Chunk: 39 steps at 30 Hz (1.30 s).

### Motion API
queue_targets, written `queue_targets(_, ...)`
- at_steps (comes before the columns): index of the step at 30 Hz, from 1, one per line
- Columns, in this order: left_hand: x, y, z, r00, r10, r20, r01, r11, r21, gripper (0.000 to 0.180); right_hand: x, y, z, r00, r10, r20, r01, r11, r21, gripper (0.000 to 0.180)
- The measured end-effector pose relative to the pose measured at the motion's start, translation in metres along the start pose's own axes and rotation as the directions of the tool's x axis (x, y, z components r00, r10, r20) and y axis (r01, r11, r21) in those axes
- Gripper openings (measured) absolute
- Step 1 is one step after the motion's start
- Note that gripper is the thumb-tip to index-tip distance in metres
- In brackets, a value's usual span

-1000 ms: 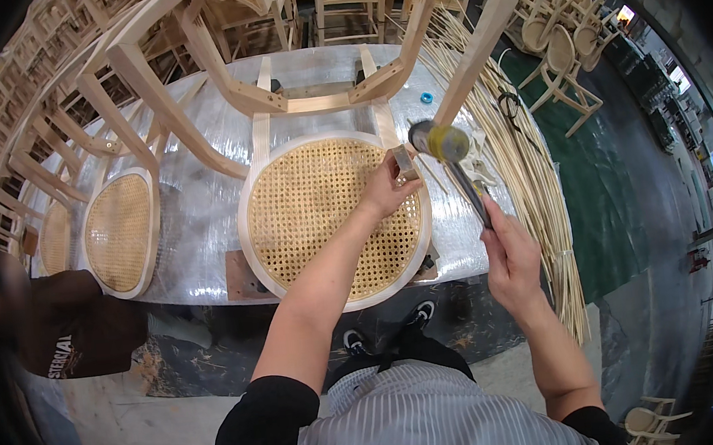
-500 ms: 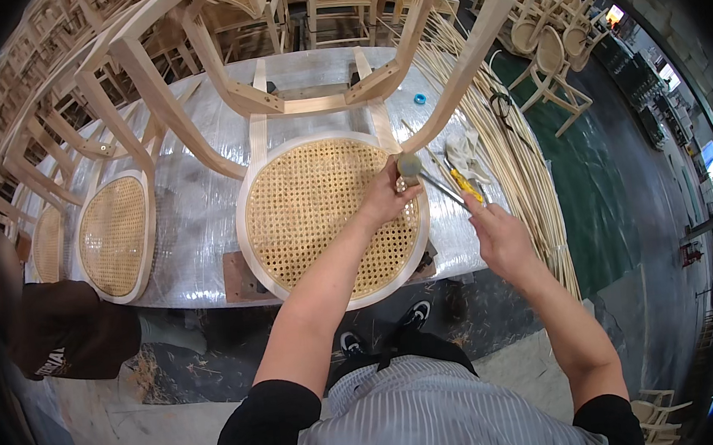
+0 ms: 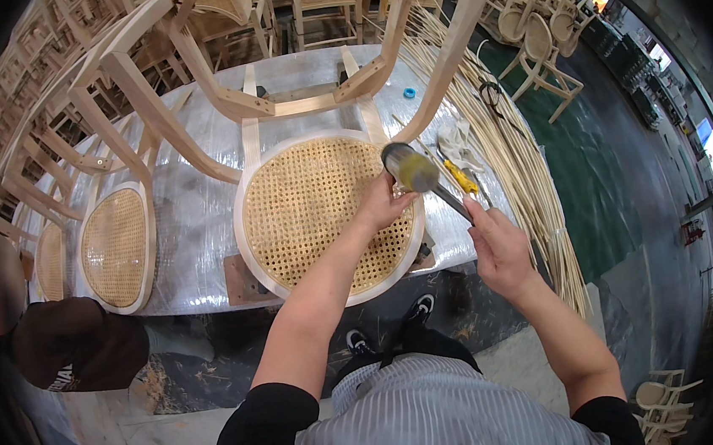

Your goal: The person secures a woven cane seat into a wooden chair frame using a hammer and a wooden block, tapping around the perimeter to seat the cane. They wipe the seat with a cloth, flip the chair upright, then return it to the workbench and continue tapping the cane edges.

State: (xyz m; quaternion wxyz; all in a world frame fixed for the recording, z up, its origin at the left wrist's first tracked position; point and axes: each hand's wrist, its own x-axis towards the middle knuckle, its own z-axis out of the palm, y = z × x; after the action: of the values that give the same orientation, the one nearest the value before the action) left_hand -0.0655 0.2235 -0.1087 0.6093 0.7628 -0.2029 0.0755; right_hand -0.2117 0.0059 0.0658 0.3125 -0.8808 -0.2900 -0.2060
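A mallet (image 3: 413, 171) with a rounded dark grey and yellowish head is in my right hand (image 3: 501, 250), whose fingers wrap its dark handle. Its head hangs just above my left hand (image 3: 382, 203) and partly hides the fingertips. My left hand is bent over the upper right of a round woven cane panel (image 3: 313, 213) in a pale wooden rim, thumb and fingers drawn together near that rim. What they pinch is hidden. The panel belongs to a wooden chair frame (image 3: 304, 106) lying on the plastic-covered table (image 3: 196, 275).
Long cane strips (image 3: 506, 133) run along the table's right side. Near them lie a yellow-handled tool (image 3: 460, 178), a white cloth (image 3: 455, 142) and a blue ring of tape (image 3: 410, 93). Another cane-panelled chair (image 3: 117, 248) stands left, beside a person in brown (image 3: 83, 344).
The mallet head has lifted away from the panel's edge and looks larger and nearer. My left hand stays at the same spot on the rim. The view has shifted slightly.
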Motion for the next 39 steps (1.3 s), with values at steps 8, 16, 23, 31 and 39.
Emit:
queue_targets(8, -0.013, 0.009, -0.008, 0.993, -0.089, 0.074, 0.081, 0.991, 0.105, 0.056, -0.003, -0.013, -0.002, 0.998, 0.043, 0.041, -0.042, 0.999, -0.027, 0.05)
queue_targets(16, -0.028, 0.024, 0.005, 0.99, -0.097, 0.101, 0.105, 0.992, -0.074, 0.054, -0.012, -0.014, -0.016, 0.989, 0.131, 0.061, -0.122, 0.984, -0.131, 0.049)
queue_targets(23, -0.04, 0.029, 0.016, 0.98, -0.077, 0.185, 0.09, 0.994, -0.061, 0.063, -0.041, 0.009, -0.017, 0.953, 0.182, 0.242, -0.106, 0.95, -0.294, 0.059)
queue_targets(31, -0.038, 0.033, 0.012, 0.979, -0.016, 0.202, 0.031, 0.997, -0.07, 0.043, -0.046, 0.004, -0.017, 0.975, 0.107, 0.192, -0.072, 0.98, -0.183, 0.058)
queue_targets(39, -0.048, 0.025, 0.007, 0.924, -0.12, 0.364, 0.182, 0.973, -0.141, 0.066, -0.049, -0.011, -0.015, 0.992, 0.07, 0.101, -0.061, 0.994, -0.09, 0.06)
